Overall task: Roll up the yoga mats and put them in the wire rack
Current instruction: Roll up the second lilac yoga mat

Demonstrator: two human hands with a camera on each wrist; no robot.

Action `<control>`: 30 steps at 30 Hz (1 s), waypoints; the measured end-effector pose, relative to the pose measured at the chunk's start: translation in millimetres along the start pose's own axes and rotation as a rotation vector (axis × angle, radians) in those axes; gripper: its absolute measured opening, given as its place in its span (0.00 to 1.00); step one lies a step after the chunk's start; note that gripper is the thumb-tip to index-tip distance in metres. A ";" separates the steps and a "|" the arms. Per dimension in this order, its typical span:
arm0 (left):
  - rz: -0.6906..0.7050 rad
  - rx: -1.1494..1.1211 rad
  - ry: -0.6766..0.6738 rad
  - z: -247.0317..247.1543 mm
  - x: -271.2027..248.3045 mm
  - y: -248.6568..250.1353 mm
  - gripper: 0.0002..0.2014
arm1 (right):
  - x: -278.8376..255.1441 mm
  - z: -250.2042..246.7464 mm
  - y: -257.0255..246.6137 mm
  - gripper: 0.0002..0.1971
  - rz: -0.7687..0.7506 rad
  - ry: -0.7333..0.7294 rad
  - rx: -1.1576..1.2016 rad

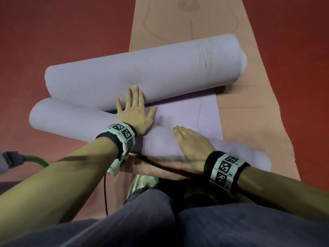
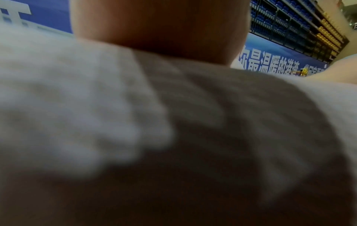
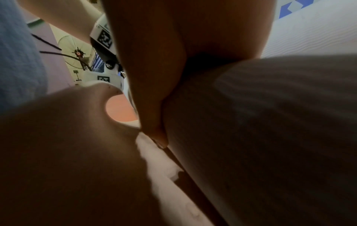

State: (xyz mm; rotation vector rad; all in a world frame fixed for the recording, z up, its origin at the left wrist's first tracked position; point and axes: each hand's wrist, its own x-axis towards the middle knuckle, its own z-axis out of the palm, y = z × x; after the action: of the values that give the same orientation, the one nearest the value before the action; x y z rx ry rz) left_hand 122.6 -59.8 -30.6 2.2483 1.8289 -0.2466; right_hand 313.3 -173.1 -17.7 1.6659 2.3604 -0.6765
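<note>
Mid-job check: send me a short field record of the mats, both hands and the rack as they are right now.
near roll: lilac mat, being rolled, flat stretch left ahead of it
far roll: lilac roll, lying askew across that flat stretch
mat under: pink mat, flat on the red floor
left hand: flat, fingers spread, on near roll
right hand: flat on near roll
wire rack: not in view

It looked like an indoor sports hall. Behind the lilac yoga mat (image 2: 77,107), tiers of blue and yellow seats (image 2: 289,26) rose above a blue banner (image 2: 270,61) with white characters; beneath the mat lay red flooring (image 1: 53,41).
</note>
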 end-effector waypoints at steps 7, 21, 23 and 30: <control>0.042 -0.026 0.122 -17.9 11.9 -8.6 0.38 | -5.6 -12.0 8.1 0.54 -0.070 -0.014 -0.038; 0.089 -0.052 0.179 -9.9 -18.9 -5.1 0.35 | 2.5 -21.3 53.2 0.57 -0.074 -0.152 -0.145; 0.100 -0.046 0.176 -2.2 -25.1 -3.3 0.36 | 12.5 -27.5 55.5 0.55 -0.069 -0.176 -0.141; 0.070 -0.003 0.176 20.6 -53.7 -5.3 0.38 | 36.4 -61.3 53.5 0.60 0.050 -0.397 -0.082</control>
State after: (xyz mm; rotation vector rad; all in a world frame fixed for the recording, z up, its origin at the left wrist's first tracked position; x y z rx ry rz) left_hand 106.7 -115.0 -36.0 2.3943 1.8272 -0.0346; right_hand 356.9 -99.8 8.0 1.3984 2.0326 -0.8039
